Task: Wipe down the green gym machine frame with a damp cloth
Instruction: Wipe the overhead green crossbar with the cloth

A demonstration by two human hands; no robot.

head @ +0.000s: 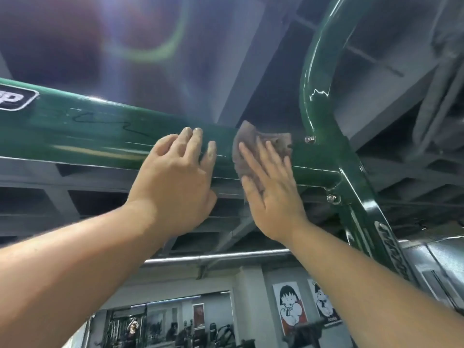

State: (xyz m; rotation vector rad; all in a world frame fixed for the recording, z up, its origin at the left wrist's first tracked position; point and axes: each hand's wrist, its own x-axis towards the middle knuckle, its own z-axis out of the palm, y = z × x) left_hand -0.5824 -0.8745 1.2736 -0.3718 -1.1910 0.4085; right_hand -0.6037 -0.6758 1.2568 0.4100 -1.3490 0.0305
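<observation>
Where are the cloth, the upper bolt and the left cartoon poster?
cloth (248,136), head view, on its uncovered upper fold.
upper bolt (310,139), head view, on its shiny head.
left cartoon poster (291,308), head view, on the middle of the sheet.

Both bare arms reach up to the green crossbar (88,136). The left hand (175,177) lies flat on the crossbar, fingers straight and slightly spread, tips grimy. Just beside it, nearer the crossbar's bolted end, the right hand (272,194) presses a cloth (253,134) against the crossbar with straight fingers.
</observation>
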